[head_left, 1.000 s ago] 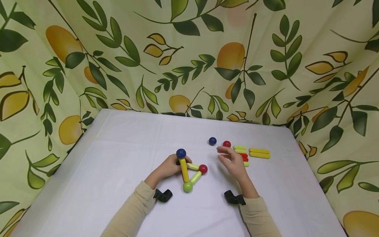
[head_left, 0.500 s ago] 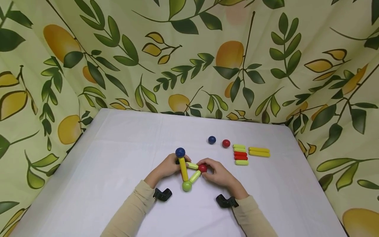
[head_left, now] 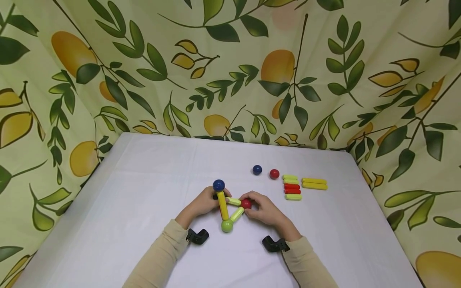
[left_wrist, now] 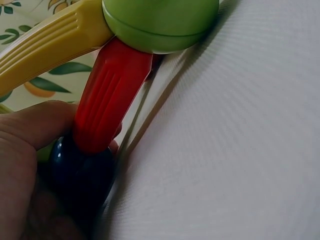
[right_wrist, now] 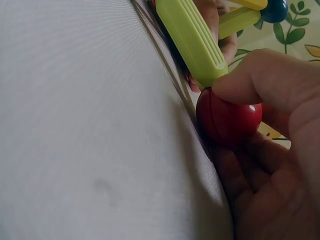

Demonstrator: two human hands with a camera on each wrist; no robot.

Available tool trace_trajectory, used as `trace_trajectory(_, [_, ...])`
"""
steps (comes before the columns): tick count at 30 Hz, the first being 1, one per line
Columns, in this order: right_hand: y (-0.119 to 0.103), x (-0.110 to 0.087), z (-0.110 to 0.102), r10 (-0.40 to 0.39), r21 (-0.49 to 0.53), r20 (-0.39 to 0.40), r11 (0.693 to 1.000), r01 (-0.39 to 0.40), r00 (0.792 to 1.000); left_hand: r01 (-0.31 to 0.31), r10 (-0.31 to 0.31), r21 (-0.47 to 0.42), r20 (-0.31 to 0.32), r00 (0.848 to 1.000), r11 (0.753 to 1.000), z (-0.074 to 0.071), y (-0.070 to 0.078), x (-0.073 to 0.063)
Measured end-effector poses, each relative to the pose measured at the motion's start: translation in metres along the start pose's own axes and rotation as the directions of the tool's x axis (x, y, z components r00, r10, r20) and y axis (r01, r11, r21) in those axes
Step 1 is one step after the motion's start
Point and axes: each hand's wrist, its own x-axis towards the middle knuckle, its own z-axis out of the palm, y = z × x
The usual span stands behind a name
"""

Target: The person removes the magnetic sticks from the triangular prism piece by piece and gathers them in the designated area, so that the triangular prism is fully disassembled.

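A triangular frame of magnetic building sticks and balls lies on the table. My left hand (head_left: pixel 206 202) grips its dark blue ball (left_wrist: pixel 82 167), where a red stick (left_wrist: pixel 112 95) ends; in the head view that ball is mostly hidden. With thumb and fingers, my right hand (head_left: pixel 267 210) holds the red ball (right_wrist: pixel 229 117) at the right corner. Two light green sticks (head_left: pixel 237 215) meet at this red ball. A green ball (head_left: pixel 227 226) forms the near corner. From it a yellow stick (head_left: pixel 223 206) rises, topped by another blue ball (head_left: pixel 218 185).
Behind the right hand lie a loose blue ball (head_left: pixel 257 170) and a loose red ball (head_left: pixel 274 174). Short red and light green sticks (head_left: pixel 292 186) are lined up beside two yellow sticks (head_left: pixel 314 184). A leaf-patterned curtain (head_left: pixel 230 72) borders the white table (head_left: pixel 155 160).
My right hand has come left and toward me from beside the loose pieces, and now holds the frame's red ball. The left hand and the frame have stayed put.
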Motion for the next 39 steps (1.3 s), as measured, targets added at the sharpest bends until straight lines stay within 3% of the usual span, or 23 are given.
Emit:
trace_trajectory(13, [-0.001,0.001,0.001,0.004,-0.006,-0.007,1.000,-0.004,1.000,-0.026,0.026,-0.002,0.004,1.000,1.000,-0.001,0.001,0.000])
trace_trajectory(16, [0.000,0.001,0.002,-0.025,-0.018,-0.044,1.000,0.024,0.999,-0.027,0.027,-0.003,-0.008,1.000,1.000,0.000,0.001,-0.001])
trace_trajectory(19, [0.002,0.001,0.003,-0.044,-0.047,-0.133,0.998,0.038,0.990,-0.037,0.037,0.005,-0.018,0.999,0.999,0.000,0.001,-0.002])
trace_trajectory(22, [0.005,0.002,0.004,-0.018,-0.063,-0.260,0.998,0.002,0.965,-0.039,0.039,0.008,-0.019,0.999,0.999,0.000,0.002,-0.002])
trace_trajectory(27, [0.006,0.003,0.003,0.086,-0.020,-0.428,0.994,-0.104,0.899,-0.021,0.021,-0.012,-0.011,1.000,1.000,0.000,0.003,-0.002])
trace_trajectory(32, [0.007,0.008,-0.001,0.167,-0.018,-0.508,0.979,-0.204,0.845,-0.017,0.018,0.003,-0.015,1.000,1.000,0.001,0.007,-0.003])
trace_trajectory(39, [0.006,0.017,-0.013,0.219,-0.032,-0.562,0.958,-0.286,0.797,-0.028,0.028,0.008,0.001,1.000,1.000,-0.006,0.037,-0.014])
